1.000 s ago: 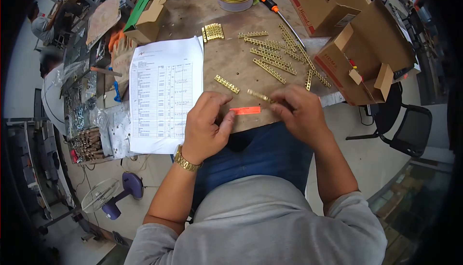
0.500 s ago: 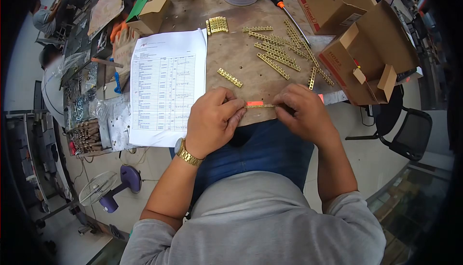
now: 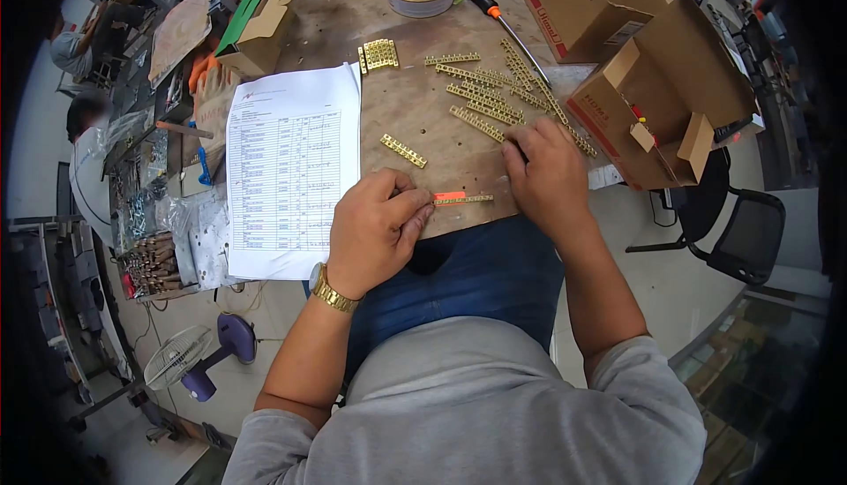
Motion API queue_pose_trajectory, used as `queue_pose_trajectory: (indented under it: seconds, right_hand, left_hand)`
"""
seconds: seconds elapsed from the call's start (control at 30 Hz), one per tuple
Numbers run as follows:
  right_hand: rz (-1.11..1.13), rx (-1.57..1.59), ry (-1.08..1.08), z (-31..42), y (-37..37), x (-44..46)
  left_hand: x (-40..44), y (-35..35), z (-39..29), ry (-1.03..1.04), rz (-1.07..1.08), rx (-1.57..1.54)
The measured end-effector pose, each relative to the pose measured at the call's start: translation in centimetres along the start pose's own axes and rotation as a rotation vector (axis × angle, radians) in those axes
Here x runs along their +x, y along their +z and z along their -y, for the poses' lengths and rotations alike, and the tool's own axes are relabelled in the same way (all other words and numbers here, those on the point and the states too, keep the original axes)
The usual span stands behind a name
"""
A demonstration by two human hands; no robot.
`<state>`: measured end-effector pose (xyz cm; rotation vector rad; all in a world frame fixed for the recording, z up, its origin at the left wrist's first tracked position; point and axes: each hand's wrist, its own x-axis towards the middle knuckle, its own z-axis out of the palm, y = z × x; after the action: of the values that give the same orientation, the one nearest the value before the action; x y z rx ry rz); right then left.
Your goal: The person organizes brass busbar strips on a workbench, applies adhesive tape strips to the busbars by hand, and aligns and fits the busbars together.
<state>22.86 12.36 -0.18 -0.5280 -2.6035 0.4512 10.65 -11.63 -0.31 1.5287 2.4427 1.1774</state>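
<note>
While the left hand pinches a brass terminal strip, the right hand, grip unclear, apparently selects a farther strip, needing precision.

Pale floor; black chair, right; purple fan, lower left; brown wooden workbench.

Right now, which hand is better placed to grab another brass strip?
Probably the right hand: it is beside the strip pile, while the left hand pinches a brass strip by its end.

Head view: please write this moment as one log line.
Left hand: holding brass strip | orange label: beside brass strip | right hand: near loose strips, contact unclear
</note>
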Motion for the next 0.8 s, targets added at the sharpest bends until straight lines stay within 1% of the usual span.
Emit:
queue_pose_trajectory:
  seconds: [0.1,0.2,0.3,0.4,0.5,0.6,0.7,0.8]
  right_hand:
    - [0.143,0.150,0.075,-0.1,-0.9,0.3]
    - [0.169,0.160,0.030,-0.5,-1.3,0.0]
    - [0.158,0.174,-0.121,-0.9,-1.8,-0.3]
    - [0.199,0.176,-0.117,-1.2,-2.2,-0.1]
    - [0.168,0.211,-0.038,-1.1,-2.9,1.1]
    - [0.041,0.044,0.054,-2.3,-1.4,2.1]
    - [0.063,-0.030,0.080,-2.3,-0.9,2.4]
    - [0.171,0.033,0.127,-2.1,-1.2,2.9]
  left_hand:
    - [0.0,-0.1,-0.2,-0.008,0.004,0.010]
    - [0.0,-0.1,-0.2,-0.013,0.004,0.005]
    - [0.0,-0.1,-0.1,-0.001,0.002,-0.001]
    - [0.1,-0.1,-0.1,-0.004,0.009,0.004]
    - [0.1,0.0,-0.2,-0.003,-0.010,-0.009]
    - [0.1,-0.1,-0.4,-0.020,-0.021,-0.019]
    - [0.1,0.0,-0.1,0.006,-0.014,-0.016]
    - [0.1,0.0,-0.1,0.007,-0.005,-0.007]
